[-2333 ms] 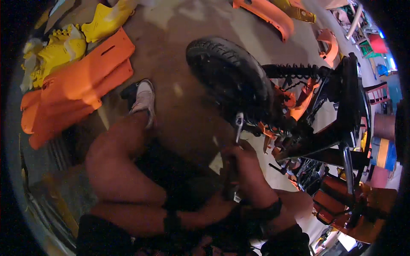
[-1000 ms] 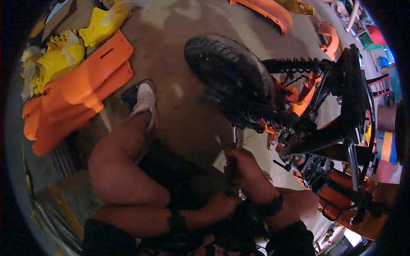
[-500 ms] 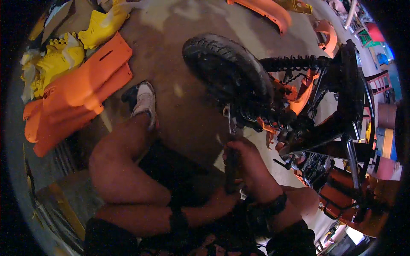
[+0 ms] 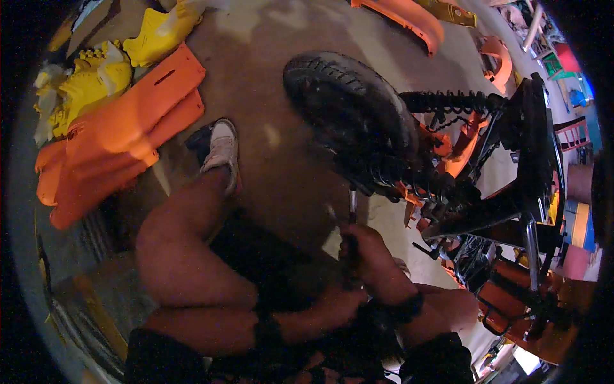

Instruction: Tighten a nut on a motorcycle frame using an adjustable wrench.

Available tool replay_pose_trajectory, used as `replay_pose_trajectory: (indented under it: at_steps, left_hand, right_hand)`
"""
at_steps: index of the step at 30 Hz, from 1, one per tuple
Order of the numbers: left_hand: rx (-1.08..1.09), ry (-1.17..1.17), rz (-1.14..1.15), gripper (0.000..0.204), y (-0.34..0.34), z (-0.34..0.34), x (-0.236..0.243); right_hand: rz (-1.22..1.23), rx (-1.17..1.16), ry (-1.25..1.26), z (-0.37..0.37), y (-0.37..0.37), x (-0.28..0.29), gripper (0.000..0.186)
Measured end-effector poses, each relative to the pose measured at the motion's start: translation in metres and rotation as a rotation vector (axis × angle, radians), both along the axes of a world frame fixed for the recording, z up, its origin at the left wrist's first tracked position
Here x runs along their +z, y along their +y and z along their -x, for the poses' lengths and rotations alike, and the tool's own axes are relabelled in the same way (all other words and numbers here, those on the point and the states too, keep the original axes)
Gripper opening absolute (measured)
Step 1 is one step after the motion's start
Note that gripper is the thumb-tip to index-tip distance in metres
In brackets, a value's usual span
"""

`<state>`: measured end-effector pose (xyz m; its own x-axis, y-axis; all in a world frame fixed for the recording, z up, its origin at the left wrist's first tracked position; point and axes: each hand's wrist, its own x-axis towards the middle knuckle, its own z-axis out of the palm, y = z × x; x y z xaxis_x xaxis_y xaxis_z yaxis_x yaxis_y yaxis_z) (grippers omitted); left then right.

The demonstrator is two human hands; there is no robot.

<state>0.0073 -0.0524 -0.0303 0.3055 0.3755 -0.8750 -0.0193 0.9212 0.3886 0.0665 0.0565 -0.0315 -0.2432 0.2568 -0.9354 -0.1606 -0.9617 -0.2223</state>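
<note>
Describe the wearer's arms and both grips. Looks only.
Left grip and right grip: ungloved, five-fingered human hands. Dark left band and dark right band around the lower forearms. Dark left sleeve and right sleeve, with bare forearm below. Too dim to make out band details or markings.

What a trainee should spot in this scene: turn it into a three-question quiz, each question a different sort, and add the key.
1. Multiple choice. What does the right hand grip?
A) a paintbrush
B) a hand tool with a metal shaft
C) a shoe

2. True or false. The large orange panels at the picture's left touch the wheel.

3. Fill the blank. The moulded parts just beyond those panels, at the picture's upper left, are ____ in colour.

Key: 1 B; 2 false, as floor shows between them; 3 yellow.
</note>
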Motion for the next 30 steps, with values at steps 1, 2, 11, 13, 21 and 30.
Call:
replay_pose_trajectory:
  at_steps: [1, 2, 11, 13, 21, 30]
  left_hand:
    - [0.011, 0.004, -0.034, 0.022, -0.002, -0.002, -0.001]
    - [0.023, 0.004, -0.07, 0.021, -0.003, -0.003, -0.003]
    - [0.104, 0.046, -0.205, 0.024, -0.006, -0.007, -0.007]
    - [0.109, 0.06, -0.214, 0.026, -0.004, -0.007, -0.007]
    - [0.122, 0.085, -0.246, 0.033, 0.0, -0.004, -0.005]
    - [0.144, 0.074, -0.258, 0.039, -0.001, -0.007, -0.006]
  right_hand:
    - [-0.015, 0.013, -0.019, 0.0, 0.0, 0.0, 0.018]
    - [-0.065, 0.029, -0.027, 0.0, 0.0, 0.0, 0.019]
    - [-0.427, 0.019, 0.11, 0.0, 0.011, 0.014, 0.018]
    - [-0.393, 0.006, 0.1, -0.004, 0.016, 0.007, 0.018]
    - [-0.362, -0.027, -0.041, 0.0, 0.004, -0.024, 0.019]
    - [-0.281, -0.06, 0.025, 0.003, 0.005, -0.013, 0.021]
